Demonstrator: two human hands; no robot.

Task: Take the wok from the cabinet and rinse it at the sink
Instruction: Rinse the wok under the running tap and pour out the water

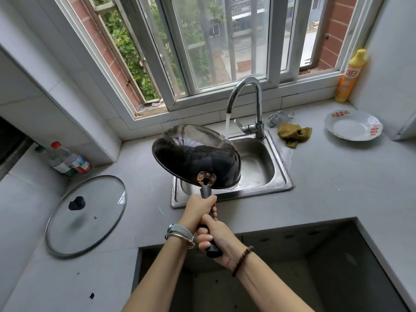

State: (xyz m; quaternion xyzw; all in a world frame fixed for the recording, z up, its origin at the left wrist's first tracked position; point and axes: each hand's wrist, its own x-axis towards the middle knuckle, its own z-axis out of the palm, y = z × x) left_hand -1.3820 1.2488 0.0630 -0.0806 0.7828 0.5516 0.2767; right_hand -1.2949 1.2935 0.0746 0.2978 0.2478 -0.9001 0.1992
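Observation:
A black wok hangs tilted over the steel sink, its dark underside turned toward me and its inside facing away. Both hands grip its long dark handle. My left hand holds the handle close to the wok. My right hand holds the handle's end, nearer to me. The chrome tap runs, and its stream of water falls past the wok's far right rim into the sink.
A glass lid lies flat on the counter at left, near two bottles. A green cloth, a white plate and a yellow detergent bottle are at right. An open dark cabinet space lies below.

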